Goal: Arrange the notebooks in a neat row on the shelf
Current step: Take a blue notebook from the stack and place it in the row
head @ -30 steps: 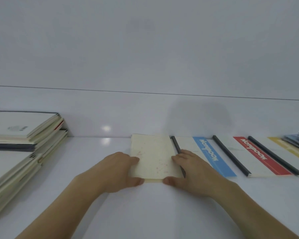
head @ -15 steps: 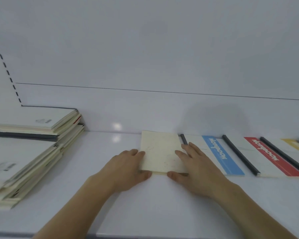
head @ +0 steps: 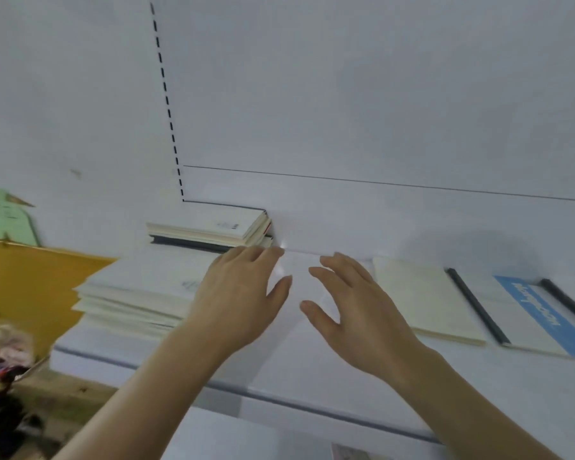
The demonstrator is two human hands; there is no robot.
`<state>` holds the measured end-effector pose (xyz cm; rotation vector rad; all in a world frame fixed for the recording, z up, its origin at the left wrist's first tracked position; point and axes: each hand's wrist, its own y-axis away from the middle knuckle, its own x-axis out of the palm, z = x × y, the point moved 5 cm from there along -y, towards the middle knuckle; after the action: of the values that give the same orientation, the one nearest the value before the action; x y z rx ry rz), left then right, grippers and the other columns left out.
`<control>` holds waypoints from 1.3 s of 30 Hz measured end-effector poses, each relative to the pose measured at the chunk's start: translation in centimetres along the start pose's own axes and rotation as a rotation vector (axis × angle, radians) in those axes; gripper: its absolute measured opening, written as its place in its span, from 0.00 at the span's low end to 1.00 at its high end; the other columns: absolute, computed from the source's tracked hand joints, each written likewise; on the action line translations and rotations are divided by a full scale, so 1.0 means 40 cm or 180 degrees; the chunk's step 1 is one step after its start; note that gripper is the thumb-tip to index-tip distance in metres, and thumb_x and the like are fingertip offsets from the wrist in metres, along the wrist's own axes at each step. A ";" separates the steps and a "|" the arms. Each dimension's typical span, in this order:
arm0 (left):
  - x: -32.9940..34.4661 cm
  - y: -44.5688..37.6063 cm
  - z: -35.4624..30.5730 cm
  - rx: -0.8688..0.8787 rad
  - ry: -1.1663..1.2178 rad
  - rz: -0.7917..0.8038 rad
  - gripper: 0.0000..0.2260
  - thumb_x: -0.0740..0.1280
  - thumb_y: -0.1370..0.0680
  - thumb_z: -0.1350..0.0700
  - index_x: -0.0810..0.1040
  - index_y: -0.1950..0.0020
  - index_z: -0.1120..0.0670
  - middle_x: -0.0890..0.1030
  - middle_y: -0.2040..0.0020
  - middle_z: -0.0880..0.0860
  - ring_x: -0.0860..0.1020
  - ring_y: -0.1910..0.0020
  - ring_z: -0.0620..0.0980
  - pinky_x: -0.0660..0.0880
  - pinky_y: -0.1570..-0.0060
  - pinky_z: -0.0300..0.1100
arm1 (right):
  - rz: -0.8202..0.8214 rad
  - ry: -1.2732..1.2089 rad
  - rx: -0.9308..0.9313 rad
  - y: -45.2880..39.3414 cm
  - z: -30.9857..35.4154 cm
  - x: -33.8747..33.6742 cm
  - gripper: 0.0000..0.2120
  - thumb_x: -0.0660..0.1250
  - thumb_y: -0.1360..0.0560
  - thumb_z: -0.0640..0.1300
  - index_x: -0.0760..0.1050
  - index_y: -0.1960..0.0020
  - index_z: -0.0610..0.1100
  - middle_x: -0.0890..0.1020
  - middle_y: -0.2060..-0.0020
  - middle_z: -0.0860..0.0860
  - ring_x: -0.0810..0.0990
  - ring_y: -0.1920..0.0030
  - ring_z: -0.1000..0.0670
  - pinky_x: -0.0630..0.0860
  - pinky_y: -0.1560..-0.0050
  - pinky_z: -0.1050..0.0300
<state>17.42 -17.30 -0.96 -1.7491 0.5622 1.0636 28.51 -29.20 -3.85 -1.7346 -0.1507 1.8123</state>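
White shelf (head: 312, 376) spans frame. Notebook stacks at 9 o'clock: front stack (head: 136, 300), rear stack (head: 210, 229) behind it against wall. Row at 3 o'clock: cream notebook (head: 425, 300) flat, blue-stripe notebook (head: 528, 313) just beside it, black spine between. Left hand (head: 243, 300) fingers straight, empty, over front stack's right edge. Right hand (head: 352, 310) fingers spread, empty, just left of cream notebook; contact unclear.

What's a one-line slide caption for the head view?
Both open hands, left hand and right hand, hover over the shelf between notebook stack and cream notebook.
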 end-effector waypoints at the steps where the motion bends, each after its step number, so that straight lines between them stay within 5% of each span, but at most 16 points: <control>1: -0.017 0.011 0.050 -0.0077 -0.0092 -0.0028 0.19 0.60 0.20 0.43 0.73 0.31 0.49 0.80 0.37 0.49 0.76 0.38 0.53 0.72 0.38 0.49 | -0.0021 -0.0020 -0.0056 -0.017 0.046 0.009 0.27 0.53 0.21 0.63 0.64 0.26 0.51 0.62 0.26 0.55 0.52 0.24 0.55 0.48 0.30 0.63; 4: -0.057 0.048 0.208 -0.0287 -0.0258 -0.0022 0.20 0.59 0.20 0.41 0.76 0.33 0.50 0.81 0.40 0.50 0.77 0.40 0.55 0.73 0.39 0.50 | -0.0033 -0.0115 -0.0094 -0.062 0.177 0.044 0.29 0.53 0.21 0.64 0.62 0.26 0.51 0.61 0.25 0.55 0.51 0.25 0.55 0.42 0.33 0.67; 9: -0.061 0.105 0.415 -0.0437 -0.0464 0.0732 0.36 0.46 0.24 0.27 0.62 0.23 0.45 0.65 0.23 0.49 0.60 0.23 0.53 0.58 0.25 0.52 | 0.0261 -0.0239 -0.0005 -0.117 0.323 0.104 0.37 0.52 0.24 0.69 0.57 0.23 0.47 0.57 0.24 0.53 0.50 0.24 0.53 0.49 0.26 0.59; 13: -0.045 0.131 0.471 -0.0134 -0.0412 0.0983 0.45 0.34 0.33 0.22 0.60 0.23 0.42 0.64 0.24 0.48 0.60 0.24 0.52 0.59 0.26 0.51 | 0.0410 -0.0130 0.0113 -0.123 0.379 0.142 0.33 0.57 0.24 0.67 0.66 0.28 0.46 0.67 0.28 0.52 0.62 0.29 0.52 0.57 0.29 0.59; 16: -0.058 0.133 0.481 -0.0012 -0.0380 0.0739 0.43 0.36 0.32 0.24 0.69 0.29 0.43 0.73 0.31 0.46 0.67 0.29 0.51 0.65 0.32 0.50 | 0.0176 -0.0006 0.0046 -0.118 0.393 0.126 0.22 0.60 0.23 0.62 0.76 0.40 0.47 0.78 0.41 0.53 0.75 0.42 0.51 0.72 0.41 0.56; 20: -0.063 0.133 0.480 0.0075 -0.0135 0.0394 0.36 0.45 0.26 0.26 0.73 0.30 0.47 0.75 0.32 0.47 0.70 0.31 0.51 0.66 0.32 0.50 | 0.0137 0.0265 -0.0100 -0.109 0.408 0.090 0.24 0.46 0.22 0.62 0.77 0.50 0.51 0.82 0.55 0.55 0.79 0.57 0.50 0.75 0.57 0.52; 25: -0.162 0.130 0.442 -0.0039 0.0620 -0.1382 0.37 0.62 0.23 0.37 0.56 0.21 0.55 0.61 0.22 0.59 0.56 0.22 0.58 0.58 0.24 0.57 | -0.1027 0.0409 0.0171 -0.101 0.382 -0.028 0.17 0.50 0.18 0.54 0.74 0.52 0.48 0.78 0.71 0.53 0.74 0.74 0.50 0.71 0.75 0.55; 27: -0.200 0.130 0.411 -0.0083 0.0994 -0.1600 0.40 0.62 0.24 0.38 0.50 0.19 0.55 0.56 0.20 0.57 0.53 0.20 0.56 0.55 0.24 0.53 | -0.1466 -0.0114 0.0441 -0.092 0.371 -0.076 0.16 0.52 0.17 0.52 0.74 0.54 0.46 0.76 0.72 0.54 0.74 0.75 0.54 0.68 0.77 0.61; 30: -0.185 0.121 0.386 -0.0822 0.1979 -0.0953 0.41 0.63 0.25 0.35 0.46 0.19 0.47 0.58 0.21 0.49 0.57 0.22 0.49 0.60 0.26 0.50 | -0.1830 -0.1158 0.1014 -0.074 0.356 -0.108 0.13 0.56 0.18 0.50 0.75 0.56 0.47 0.80 0.67 0.53 0.81 0.69 0.56 0.70 0.73 0.64; 34: -0.108 0.134 0.353 -0.1507 0.3294 -0.0053 0.23 0.63 0.22 0.37 0.71 0.33 0.49 0.82 0.40 0.48 0.80 0.41 0.48 0.77 0.44 0.47 | -0.1839 -0.2671 0.1608 -0.061 0.359 -0.067 0.11 0.60 0.18 0.46 0.78 0.56 0.48 0.83 0.62 0.55 0.85 0.66 0.49 0.82 0.59 0.47; 36: -0.092 0.144 0.334 -0.1725 0.4488 -0.0116 0.09 0.66 0.19 0.50 0.74 0.40 0.50 0.84 0.47 0.52 0.84 0.50 0.51 0.83 0.54 0.50 | -0.1629 -0.3103 0.1720 -0.063 0.364 -0.040 0.11 0.60 0.19 0.46 0.79 0.56 0.48 0.84 0.61 0.55 0.85 0.63 0.47 0.82 0.55 0.43; 39: -0.111 0.156 0.355 -0.1739 0.4823 -0.0624 0.11 0.63 0.17 0.59 0.71 0.36 0.50 0.83 0.46 0.53 0.84 0.52 0.53 0.83 0.62 0.50 | -0.1191 -0.2635 0.1429 -0.068 0.359 -0.009 0.13 0.56 0.18 0.50 0.79 0.51 0.52 0.84 0.57 0.59 0.84 0.55 0.53 0.79 0.47 0.48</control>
<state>4.69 -7.47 -2.29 -2.8489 0.9780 -0.5272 16.02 -22.51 -0.33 -0.5423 -0.3432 1.9653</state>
